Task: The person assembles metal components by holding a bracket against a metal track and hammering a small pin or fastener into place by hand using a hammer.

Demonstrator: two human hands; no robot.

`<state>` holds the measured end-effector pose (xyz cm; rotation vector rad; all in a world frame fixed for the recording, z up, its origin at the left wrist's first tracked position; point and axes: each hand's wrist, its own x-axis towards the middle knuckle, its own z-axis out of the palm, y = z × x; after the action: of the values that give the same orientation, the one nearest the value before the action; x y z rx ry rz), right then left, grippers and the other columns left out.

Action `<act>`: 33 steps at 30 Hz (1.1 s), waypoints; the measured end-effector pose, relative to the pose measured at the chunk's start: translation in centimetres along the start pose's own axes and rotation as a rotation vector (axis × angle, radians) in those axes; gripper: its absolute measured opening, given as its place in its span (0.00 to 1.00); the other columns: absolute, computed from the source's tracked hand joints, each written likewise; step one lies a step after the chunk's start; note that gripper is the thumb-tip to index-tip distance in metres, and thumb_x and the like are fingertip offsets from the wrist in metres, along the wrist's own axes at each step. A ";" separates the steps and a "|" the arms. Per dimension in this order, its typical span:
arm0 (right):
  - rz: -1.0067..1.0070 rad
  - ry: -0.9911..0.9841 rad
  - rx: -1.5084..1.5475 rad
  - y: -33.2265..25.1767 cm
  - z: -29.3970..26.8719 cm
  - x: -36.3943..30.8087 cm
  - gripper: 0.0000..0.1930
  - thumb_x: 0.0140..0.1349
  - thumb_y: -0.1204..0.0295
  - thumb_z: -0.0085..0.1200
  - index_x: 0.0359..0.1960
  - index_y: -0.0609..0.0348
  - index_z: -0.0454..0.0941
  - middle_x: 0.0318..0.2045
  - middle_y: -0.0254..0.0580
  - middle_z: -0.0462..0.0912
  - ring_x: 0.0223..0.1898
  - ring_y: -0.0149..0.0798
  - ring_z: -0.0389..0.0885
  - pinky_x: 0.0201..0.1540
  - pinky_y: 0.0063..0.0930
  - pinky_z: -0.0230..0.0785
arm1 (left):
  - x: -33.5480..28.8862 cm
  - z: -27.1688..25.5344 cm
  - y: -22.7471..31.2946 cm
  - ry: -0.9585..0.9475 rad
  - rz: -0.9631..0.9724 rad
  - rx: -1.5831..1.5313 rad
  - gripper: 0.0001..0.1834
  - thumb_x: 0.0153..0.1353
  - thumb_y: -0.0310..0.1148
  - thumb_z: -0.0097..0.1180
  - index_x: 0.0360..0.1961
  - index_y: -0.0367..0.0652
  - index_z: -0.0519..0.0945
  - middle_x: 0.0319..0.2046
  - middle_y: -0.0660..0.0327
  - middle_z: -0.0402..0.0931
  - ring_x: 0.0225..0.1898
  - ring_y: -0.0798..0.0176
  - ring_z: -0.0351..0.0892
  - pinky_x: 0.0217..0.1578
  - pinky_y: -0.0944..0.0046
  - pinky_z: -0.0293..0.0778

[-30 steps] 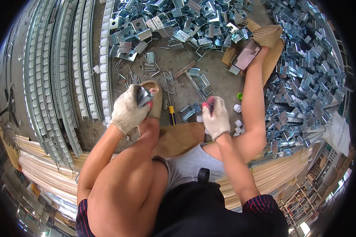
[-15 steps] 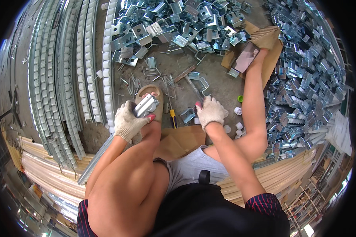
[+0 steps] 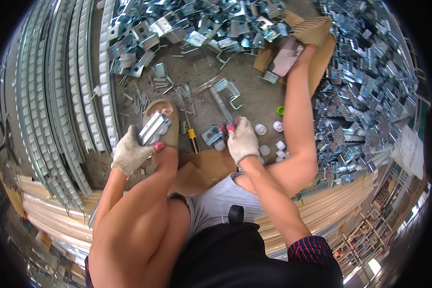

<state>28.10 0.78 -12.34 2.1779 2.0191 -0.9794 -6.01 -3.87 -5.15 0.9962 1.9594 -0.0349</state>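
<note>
My left hand point(image 3: 132, 151), in an off-white knit glove with reddish fingertips, is closed on a short silver metal bracket point(image 3: 151, 128) with rounded parts along one side. It holds the bracket above my sandaled left foot point(image 3: 161, 111). My right hand point(image 3: 243, 141), gloved alike, closes at the near end of a hammer's handle point(image 3: 222, 103). The hammer's head points away from me, to the far left of that hand. Next to the handle lies a loose bent bracket point(image 3: 233, 93). A yellow-and-black screwdriver point(image 3: 193, 140) and another bracket point(image 3: 210, 136) are between my hands.
Roller tracks point(image 3: 77, 81) with white wheels line the left. Metal brackets are heaped at the far side point(image 3: 197, 29) and right point(image 3: 365, 96). Pins point(image 3: 139, 103) lie scattered beyond my left foot. White rollers point(image 3: 280, 149), a green ring point(image 3: 280, 110) and a phone point(image 3: 288, 56) are near my right leg.
The whole view has shifted, so most things appear further left and higher. My right hand has drawn slightly nearer to me along the hammer's handle. My left hand still holds the bracket.
</note>
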 end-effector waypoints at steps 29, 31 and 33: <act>-0.128 -0.497 0.531 -7.5 -10.8 -4.5 0.09 0.78 0.70 0.50 0.51 0.62 0.78 0.22 0.45 0.77 0.24 0.34 0.77 0.32 0.35 0.71 | 1.5 1.2 3.7 0.019 0.231 0.054 0.40 0.50 0.65 0.72 0.55 0.46 0.86 0.45 0.45 0.88 0.49 0.40 0.88 0.52 0.46 0.82; -0.159 -0.494 0.489 -8.0 -11.4 -5.1 0.09 0.78 0.70 0.50 0.51 0.61 0.77 0.22 0.50 0.78 0.24 0.44 0.81 0.32 0.37 0.71 | 1.3 1.2 4.0 0.035 0.226 0.058 0.36 0.49 0.62 0.73 0.51 0.46 0.88 0.41 0.45 0.88 0.46 0.40 0.88 0.50 0.46 0.82; -0.199 -0.454 0.423 -8.5 -11.3 -5.4 0.09 0.77 0.70 0.51 0.52 0.61 0.77 0.22 0.54 0.78 0.25 0.53 0.83 0.32 0.40 0.72 | 1.3 1.6 4.0 0.075 0.246 0.018 0.31 0.48 0.57 0.74 0.47 0.47 0.89 0.37 0.44 0.88 0.42 0.39 0.88 0.47 0.46 0.82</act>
<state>25.44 2.06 2.53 1.6857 1.9564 -1.8728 -2.60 -0.99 -5.66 1.2597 1.8926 0.1241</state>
